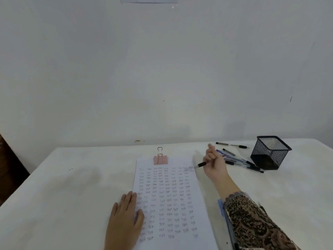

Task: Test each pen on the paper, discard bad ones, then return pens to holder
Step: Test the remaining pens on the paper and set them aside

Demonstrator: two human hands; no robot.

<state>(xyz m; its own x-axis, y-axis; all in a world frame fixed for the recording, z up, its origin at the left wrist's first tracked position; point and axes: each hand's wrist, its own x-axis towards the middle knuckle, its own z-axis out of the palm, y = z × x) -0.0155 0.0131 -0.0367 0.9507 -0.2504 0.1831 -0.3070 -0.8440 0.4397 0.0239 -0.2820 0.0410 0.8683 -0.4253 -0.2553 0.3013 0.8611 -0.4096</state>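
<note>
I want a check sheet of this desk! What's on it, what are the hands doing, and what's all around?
Surface: white table, bare on the left.
Job's things: paper full of "Test" marks, held by a binder clip; empty mesh holder at right; loose pens beside it.
Clutter: nothing seen.
Grippers: left hand flat on the paper's edge; right hand holds a pen over the paper's top right corner.
Cables: nothing seen.
Surroundings: plain white wall.
</note>
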